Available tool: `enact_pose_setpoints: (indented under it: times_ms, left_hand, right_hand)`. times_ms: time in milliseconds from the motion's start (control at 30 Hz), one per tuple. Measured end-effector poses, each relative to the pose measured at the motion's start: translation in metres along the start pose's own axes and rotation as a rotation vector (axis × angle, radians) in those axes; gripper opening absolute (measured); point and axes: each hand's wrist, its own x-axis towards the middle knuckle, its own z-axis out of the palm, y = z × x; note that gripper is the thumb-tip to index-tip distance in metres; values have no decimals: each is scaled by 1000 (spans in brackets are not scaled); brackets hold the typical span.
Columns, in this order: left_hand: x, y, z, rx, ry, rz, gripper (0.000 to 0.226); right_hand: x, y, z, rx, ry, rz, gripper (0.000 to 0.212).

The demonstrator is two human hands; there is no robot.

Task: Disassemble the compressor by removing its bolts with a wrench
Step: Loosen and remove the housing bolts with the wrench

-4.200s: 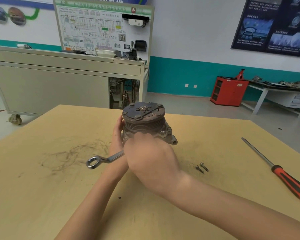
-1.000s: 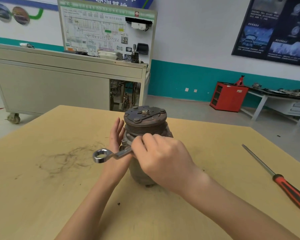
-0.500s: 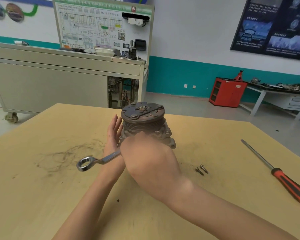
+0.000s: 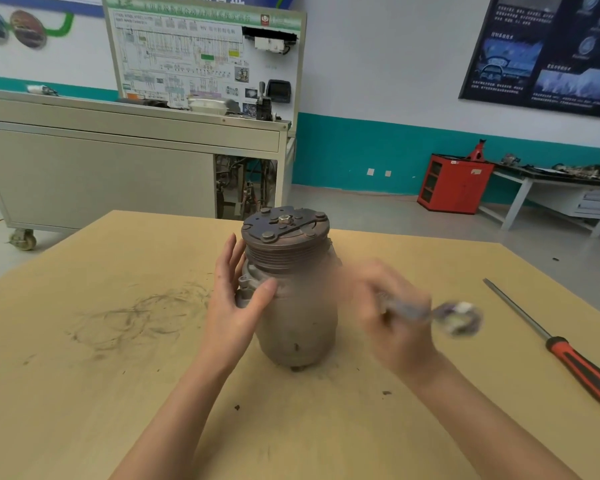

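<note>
While the head camera looks forward and down, a grey metal compressor point(image 4: 293, 292) stands upright near the middle of a pale wooden bench point(image 4: 84, 393), a little toward the far edge. Its grooved pulley and round clutch plate point(image 4: 284, 225) face up, with a hex nut at the centre of the plate and several bolt heads around it. The left hand point(image 4: 234, 299) rests against the compressor's left side: the fingers are open and stretched upward beside the pulley, and the thumb presses on the body just below it, so the hand steadies the part without wrapping around it. The right hand point(image 4: 392, 313) is just to the right of the compressor, clear of it, and is heavily blurred. It is closed around the shaft of a wrench point(image 4: 440, 315), whose ring end sticks out to the right, above the bench surface; the blur hides exactly how the fingers sit on it. Both bare forearms come in from the near edge of the bench. A screwdriver point(image 4: 548, 341) with a red and black handle lies near the right edge, its metal shaft pointing toward the far edge, well apart from the hands. Dark scuff marks point(image 4: 136, 317) cover the bench left of the compressor. Beyond the bench stand a beige trolley cabinet point(image 4: 101, 168) carrying a wiring diagram board point(image 4: 187, 53), and a red cabinet point(image 4: 454, 183) against the teal and white wall.
</note>
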Motion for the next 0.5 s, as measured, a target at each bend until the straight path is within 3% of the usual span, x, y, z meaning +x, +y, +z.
enact_pose_setpoints:
  times_ms: [67, 167, 367, 500]
  left_hand:
    - [0, -3, -1, 12, -15, -7, 85]
    - [2, -6, -2, 4, -6, -11, 87]
    - [1, -3, -2, -17, 0, -44, 83]
    - [2, -2, -2, -18, -12, -44, 80]
  right_hand:
    - [5, 7, -15, 444, 144, 329, 24]
    - [20, 29, -24, 718, 210, 614, 15]
    - [66, 53, -17, 689, 78, 783, 25]
    - [70, 37, -33, 481, 179, 644, 30]
